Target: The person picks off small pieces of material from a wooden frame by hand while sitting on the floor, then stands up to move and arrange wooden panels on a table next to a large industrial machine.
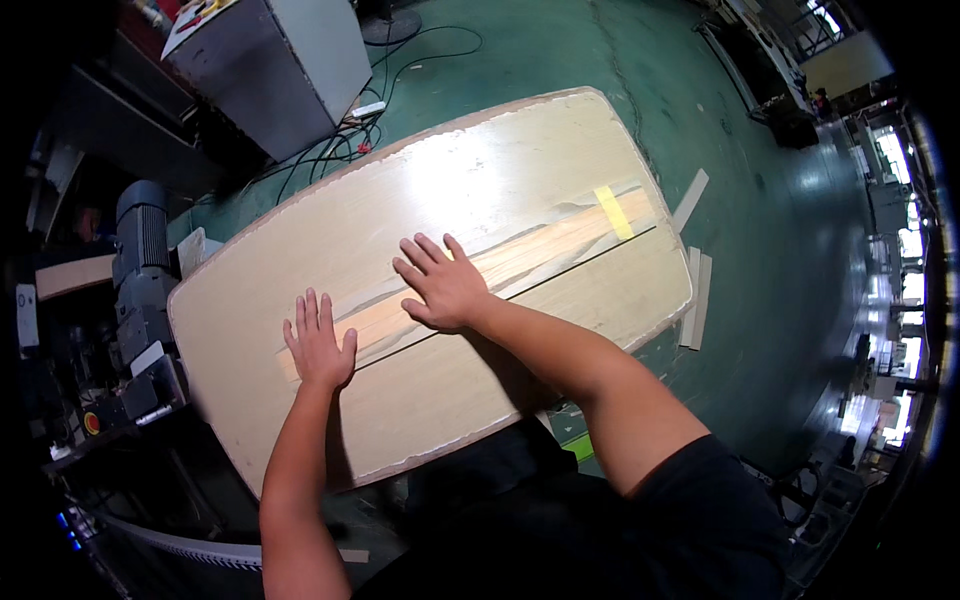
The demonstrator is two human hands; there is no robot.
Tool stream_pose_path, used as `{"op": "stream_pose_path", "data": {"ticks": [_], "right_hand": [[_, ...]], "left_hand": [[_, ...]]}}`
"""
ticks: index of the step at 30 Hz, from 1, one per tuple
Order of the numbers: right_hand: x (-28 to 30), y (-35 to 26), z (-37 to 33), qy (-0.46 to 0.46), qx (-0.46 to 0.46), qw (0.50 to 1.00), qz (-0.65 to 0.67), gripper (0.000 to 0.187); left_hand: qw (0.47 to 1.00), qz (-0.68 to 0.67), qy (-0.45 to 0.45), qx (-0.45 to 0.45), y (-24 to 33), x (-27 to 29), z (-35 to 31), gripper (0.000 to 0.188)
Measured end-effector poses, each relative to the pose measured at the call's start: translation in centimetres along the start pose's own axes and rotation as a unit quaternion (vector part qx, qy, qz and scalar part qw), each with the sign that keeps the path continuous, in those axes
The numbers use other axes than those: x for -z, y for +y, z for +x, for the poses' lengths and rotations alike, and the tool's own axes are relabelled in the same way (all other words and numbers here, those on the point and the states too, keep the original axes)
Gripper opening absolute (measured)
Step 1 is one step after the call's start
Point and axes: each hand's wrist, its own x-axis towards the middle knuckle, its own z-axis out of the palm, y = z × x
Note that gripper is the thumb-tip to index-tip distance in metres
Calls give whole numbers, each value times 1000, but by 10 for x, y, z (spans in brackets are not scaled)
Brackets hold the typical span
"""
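A large pale wooden panel (560, 135) with rounded corners and a rough edge lies before me. Along it runs a long strip of grained wood veneer (520, 265), tan with grey streaks, and a thin dark line follows its near side. A piece of yellow tape (614, 212) crosses the strip close to its right end. My left hand (320, 345) rests with fingers spread on the strip's left part. Farther right, my right hand (442, 285) is also spread out, palm down, over the strip's middle. Neither hand holds anything.
At the upper left stands a grey cabinet (270, 75), with black cables (375, 130) on the green floor (540, 50) beside it. A motor (143, 235) and machine parts are to the left. Narrow wooden pieces (697, 300) lie past the panel's right end.
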Motion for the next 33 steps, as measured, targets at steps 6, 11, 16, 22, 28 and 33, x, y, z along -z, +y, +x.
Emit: {"op": "stream_pose_path", "data": {"ticks": [6,11,16,22,28,33], "right_hand": [[-3,-8,-1,13,2,1000,18,63],[3,-2,-11,148,13,989,10,43],[12,-5,-16,135,21,990,23,35],[19,-9,-22,113,23,993,26,35],[18,-10,-24,111,23,993,17,35],[13,-6,-24,146,31,989,13,41]], "left_hand": [[998,39,38,14,-9,-14,-16,75],[998,-6,56,7,5,1,-11,73],[990,-59,128,16,-2,-10,-17,65],[987,-46,156,10,3,-6,-26,62],[985,-64,161,11,0,-10,-27,63],[978,-60,201,10,-1,-18,-24,62]]}}
